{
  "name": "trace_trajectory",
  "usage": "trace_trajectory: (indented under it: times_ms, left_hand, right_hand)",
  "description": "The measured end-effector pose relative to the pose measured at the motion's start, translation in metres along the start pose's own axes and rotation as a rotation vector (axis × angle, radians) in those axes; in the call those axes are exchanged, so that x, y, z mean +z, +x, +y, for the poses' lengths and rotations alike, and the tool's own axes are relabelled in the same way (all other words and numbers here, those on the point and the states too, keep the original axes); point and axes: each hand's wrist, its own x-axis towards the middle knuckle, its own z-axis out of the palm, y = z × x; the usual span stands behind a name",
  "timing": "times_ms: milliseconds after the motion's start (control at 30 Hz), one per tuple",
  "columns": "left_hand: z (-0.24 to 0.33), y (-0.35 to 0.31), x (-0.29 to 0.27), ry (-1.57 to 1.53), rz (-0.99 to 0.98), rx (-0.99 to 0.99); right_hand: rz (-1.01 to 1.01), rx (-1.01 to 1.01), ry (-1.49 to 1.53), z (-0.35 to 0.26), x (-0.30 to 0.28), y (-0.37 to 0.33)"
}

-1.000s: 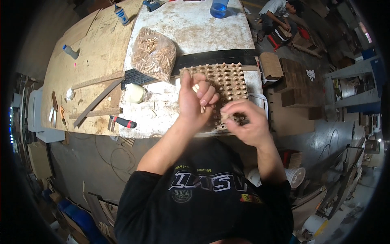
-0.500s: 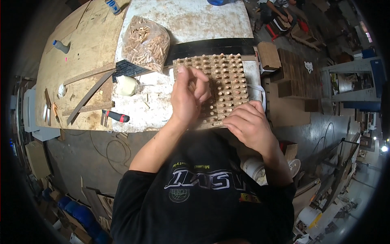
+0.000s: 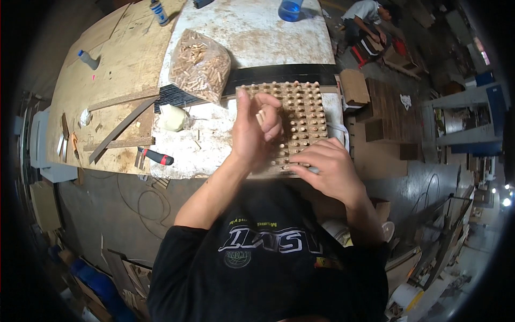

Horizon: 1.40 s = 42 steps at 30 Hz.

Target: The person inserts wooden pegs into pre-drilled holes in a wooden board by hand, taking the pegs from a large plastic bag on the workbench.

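A square board (image 3: 256, 173) bristles with rows of short upright wooden dowels (image 3: 301, 114). Above its left side, my left hand (image 3: 253, 126) is curled, palm up, around a few loose dowels (image 3: 261, 116). My right hand (image 3: 331, 170) is at the near right edge of the board, its thumb and forefinger close together beside the nearest row. A small greyish thing shows between its fingers, too little to name. Behind my left hand stands a clear plastic bag (image 3: 199, 67) full of loose dowels. My hands hide part of the board.
A red-and-black handled tool (image 3: 157, 156) lies at the table's near edge, next to a pale wrapped lump (image 3: 174, 118). Wooden strips (image 3: 123, 130) and a bottle (image 3: 88, 60) are farther left. A blue-bottomed container (image 3: 289, 9) stands at the back. Another person (image 3: 365, 24) sits at far right.
The view has shifted, so the table and board sit slightly lower. My left hand stays curled with its dowels; my right fingertips have shifted slightly left and down along the near row.
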Motion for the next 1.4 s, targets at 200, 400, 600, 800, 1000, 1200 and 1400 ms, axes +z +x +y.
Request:
trace_trajectory:
  times_ms: [200,400,600,800,1000,1200,1400]
  left_hand:
    - [-0.007,-0.009,0.011,-0.129,-0.005,-0.141]
    - [-0.012,-0.015,0.014,-0.081,0.071,-0.177]
    - [-0.016,-0.014,0.015,-0.149,0.143,-0.182]
    - [-0.003,-0.005,0.001,-0.045,0.04,0.028]
    - [-0.001,-0.006,-0.004,0.286,0.045,0.145]
    - [-0.006,-0.009,-0.006,0.385,0.015,0.21]
    - [-0.007,-0.008,-0.007,0.39,0.004,0.215]
  right_hand:
    - [0.188,-0.064,-0.017,-0.016,0.008,0.022]
    - [0.156,-0.18,-0.161,-0.02,0.012,0.027]
    - [0.171,-0.27,0.02,-0.013,0.011,0.028]
    - [0.159,0.171,0.348,-0.008,0.008,0.001]
    - [0.032,-0.02,0.048,0.009,0.02,-0.013]
    - [-0.072,-0.105,-0.167,-0.002,0.017,-0.009]
    - [-0.224,-0.048,-0.278,-0.008,0.022,0.001]
